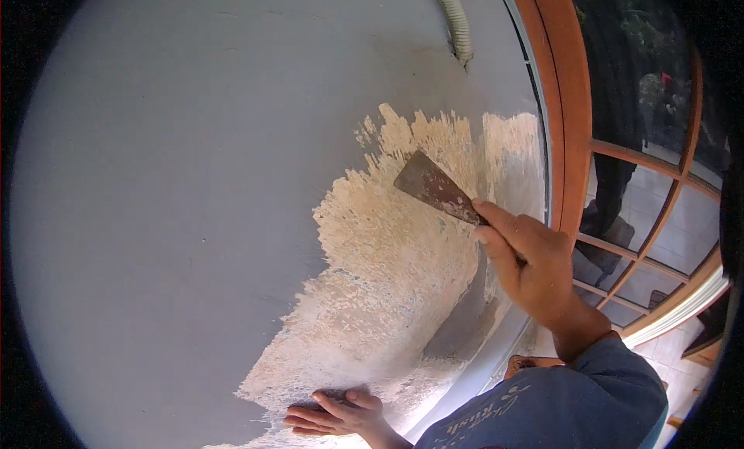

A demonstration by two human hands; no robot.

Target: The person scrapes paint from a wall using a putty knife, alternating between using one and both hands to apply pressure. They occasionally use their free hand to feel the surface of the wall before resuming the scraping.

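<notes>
Grey wall (170,178), mottled cream patch (380,271)

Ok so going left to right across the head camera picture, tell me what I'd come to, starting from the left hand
Left hand with fingers extended → scraper → right hand gripping it → wood-framed glass panes.

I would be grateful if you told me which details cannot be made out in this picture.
All in the head view:
- Scraper: its handle is largely hidden by the right hand gripping it.
- Wall patch under the left hand: covered by the palm and fingers.
- Pale ribbed hose: its upper part is cut off by the top edge.
- Shirt lettering: too small and slanted to read fully.
</notes>
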